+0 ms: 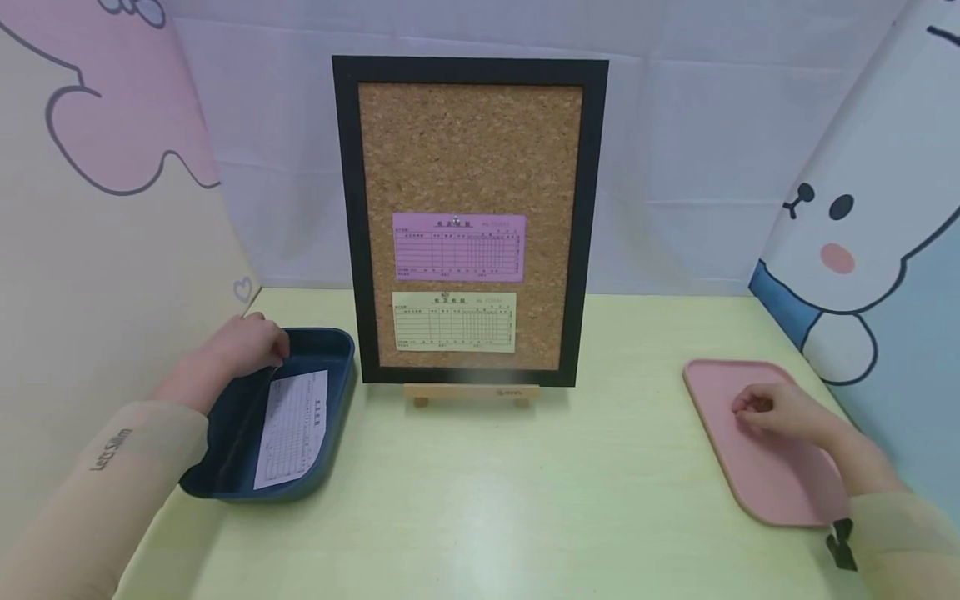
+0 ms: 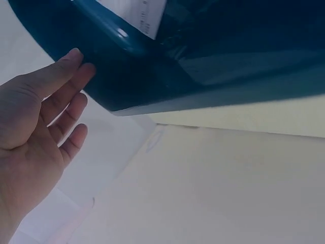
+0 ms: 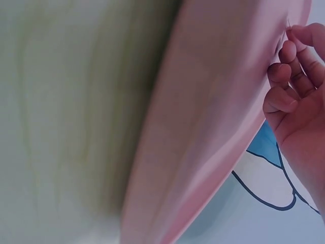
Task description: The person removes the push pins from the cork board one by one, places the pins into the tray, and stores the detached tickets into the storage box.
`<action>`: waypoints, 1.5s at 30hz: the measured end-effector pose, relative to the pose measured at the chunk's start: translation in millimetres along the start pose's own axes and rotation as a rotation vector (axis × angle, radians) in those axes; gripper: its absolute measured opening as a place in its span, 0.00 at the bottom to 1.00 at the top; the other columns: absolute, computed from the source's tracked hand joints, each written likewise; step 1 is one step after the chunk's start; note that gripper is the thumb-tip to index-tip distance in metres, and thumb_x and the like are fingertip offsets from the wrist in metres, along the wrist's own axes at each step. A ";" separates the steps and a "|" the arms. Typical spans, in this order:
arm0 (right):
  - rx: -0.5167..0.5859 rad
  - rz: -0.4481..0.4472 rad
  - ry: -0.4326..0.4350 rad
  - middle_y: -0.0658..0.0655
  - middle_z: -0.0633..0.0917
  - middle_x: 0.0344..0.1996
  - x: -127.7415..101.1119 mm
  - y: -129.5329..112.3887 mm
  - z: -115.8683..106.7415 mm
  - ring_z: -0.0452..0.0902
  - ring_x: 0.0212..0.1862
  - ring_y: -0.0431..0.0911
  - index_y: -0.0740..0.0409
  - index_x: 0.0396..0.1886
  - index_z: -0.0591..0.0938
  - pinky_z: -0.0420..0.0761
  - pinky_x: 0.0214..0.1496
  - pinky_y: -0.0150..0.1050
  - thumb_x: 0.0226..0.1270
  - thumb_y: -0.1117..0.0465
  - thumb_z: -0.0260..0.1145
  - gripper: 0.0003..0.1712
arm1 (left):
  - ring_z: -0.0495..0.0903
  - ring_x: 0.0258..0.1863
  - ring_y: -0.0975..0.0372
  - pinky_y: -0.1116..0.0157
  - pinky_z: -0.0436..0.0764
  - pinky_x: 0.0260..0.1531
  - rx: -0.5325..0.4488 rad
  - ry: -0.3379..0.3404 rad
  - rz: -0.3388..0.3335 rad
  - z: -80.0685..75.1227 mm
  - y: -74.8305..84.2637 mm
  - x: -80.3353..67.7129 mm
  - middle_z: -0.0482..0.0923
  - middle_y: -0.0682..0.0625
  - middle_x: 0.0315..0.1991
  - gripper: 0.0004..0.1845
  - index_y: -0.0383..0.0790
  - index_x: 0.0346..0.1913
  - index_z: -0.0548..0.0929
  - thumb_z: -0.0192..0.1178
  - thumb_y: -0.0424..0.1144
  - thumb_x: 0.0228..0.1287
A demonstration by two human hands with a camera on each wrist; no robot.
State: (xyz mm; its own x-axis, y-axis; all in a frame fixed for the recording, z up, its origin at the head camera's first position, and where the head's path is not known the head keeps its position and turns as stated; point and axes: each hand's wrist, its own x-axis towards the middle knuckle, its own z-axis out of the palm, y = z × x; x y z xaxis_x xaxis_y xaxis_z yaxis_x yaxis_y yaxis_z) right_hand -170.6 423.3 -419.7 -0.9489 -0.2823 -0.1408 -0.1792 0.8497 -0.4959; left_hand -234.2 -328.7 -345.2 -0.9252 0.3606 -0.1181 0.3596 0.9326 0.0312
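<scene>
Pale green tabletop [image 1: 480, 500] carries everything, with a cork board [image 1: 470, 225] on its wooden stand as the landmark. Left of the board, the left hand [image 1: 243, 346] rests relaxed, fingers touching the rim of a dark blue tray [image 1: 333, 392] holding a white form [image 1: 294, 427]; right of it, the right hand [image 1: 776, 410] lies with curled fingers on a pink tray [image 1: 757, 483], whether pinching anything I cannot tell. Farther back, a pink form [image 1: 458, 246] and a yellow form [image 1: 453, 321] are pinned on the board.

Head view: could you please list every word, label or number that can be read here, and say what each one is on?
"Let'Slim": printed along the beige left sleeve.
Pink paper form on the black-framed cork board: print too small to read.
Pale yellow paper form below it: unreadable.
White paper form in the dark blue plastic tray: unreadable.
</scene>
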 end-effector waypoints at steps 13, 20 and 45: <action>-0.085 0.041 0.037 0.48 0.79 0.28 -5.7 -3.0 -11.4 0.68 0.28 0.33 0.58 0.35 0.82 0.72 0.29 0.31 0.58 0.61 0.68 0.07 | 0.74 0.37 0.49 0.48 0.70 0.38 0.023 0.182 0.061 -19.7 21.8 -1.7 0.83 0.45 0.32 0.05 0.38 0.35 0.86 0.66 0.34 0.55; -0.132 0.030 0.069 0.49 0.80 0.30 -9.5 -17.8 -29.4 0.68 0.28 0.33 0.58 0.36 0.82 0.71 0.29 0.31 0.60 0.59 0.67 0.08 | 0.71 0.48 0.40 0.40 0.68 0.46 0.024 0.291 0.008 -34.8 40.2 -3.4 0.79 0.34 0.46 0.12 0.35 0.42 0.84 0.65 0.37 0.57; -0.225 -0.042 0.320 0.51 0.80 0.27 -16.9 -97.1 -75.4 0.65 0.27 0.30 0.59 0.39 0.82 0.68 0.23 0.31 0.58 0.57 0.70 0.12 | 0.64 0.56 0.39 0.40 0.65 0.48 -0.119 0.559 -0.030 -66.3 85.6 -11.9 0.69 0.33 0.57 0.22 0.35 0.57 0.74 0.62 0.36 0.60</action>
State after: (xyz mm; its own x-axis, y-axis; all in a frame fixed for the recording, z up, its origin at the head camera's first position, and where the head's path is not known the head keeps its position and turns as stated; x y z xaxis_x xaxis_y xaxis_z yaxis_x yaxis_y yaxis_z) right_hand -156.8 379.2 -304.5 -0.9661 -0.1961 0.1678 -0.2386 0.9267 -0.2903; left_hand -200.5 -252.2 -275.3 -0.8702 0.2559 0.4211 0.3457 0.9260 0.1515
